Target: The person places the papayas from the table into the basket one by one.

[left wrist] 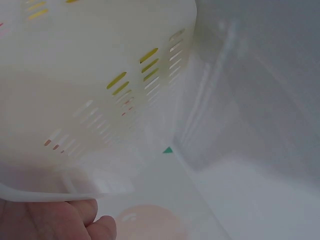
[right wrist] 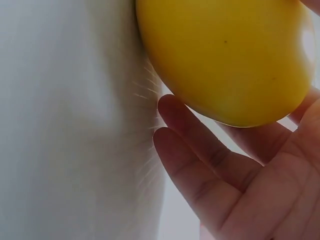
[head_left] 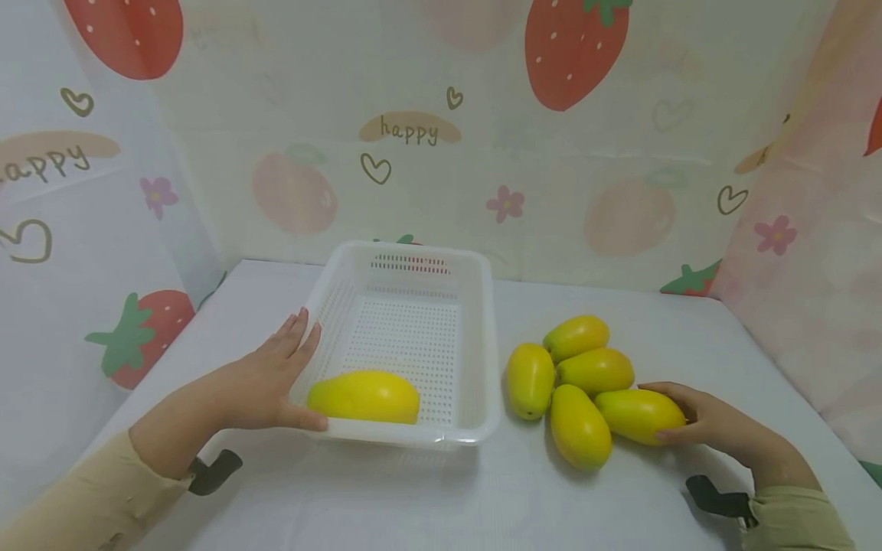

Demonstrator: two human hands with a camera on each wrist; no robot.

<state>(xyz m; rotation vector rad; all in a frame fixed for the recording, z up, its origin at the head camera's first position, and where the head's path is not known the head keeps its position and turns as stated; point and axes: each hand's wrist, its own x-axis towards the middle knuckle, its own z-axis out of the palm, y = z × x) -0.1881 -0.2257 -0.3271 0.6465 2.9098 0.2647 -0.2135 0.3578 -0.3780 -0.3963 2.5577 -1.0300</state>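
Note:
A white plastic basket [head_left: 475, 329] with perforated floor and walls stands on the table. One yellow mango [head_left: 365, 396] lies in its near left corner. My left hand [head_left: 276, 383] rests along the left rim with fingers extended, the thumb over the near corner; its fingertips [left wrist: 102, 227] show beside the rim in the left wrist view. To the right of the basket is a cluster of several mangoes. My right hand [head_left: 710, 421] holds the rightmost mango [head_left: 639, 415] by its outer end, thumb on the near side and fingers on the far side; fingers [right wrist: 200, 185] show below it in the right wrist view.
Next to the held fruit lie other mangoes [head_left: 580, 428], one [head_left: 530, 380] close to the basket's right wall. White cloth [head_left: 386, 505] covers the table. A printed curtain [head_left: 427, 191] with strawberries encloses the back and sides.

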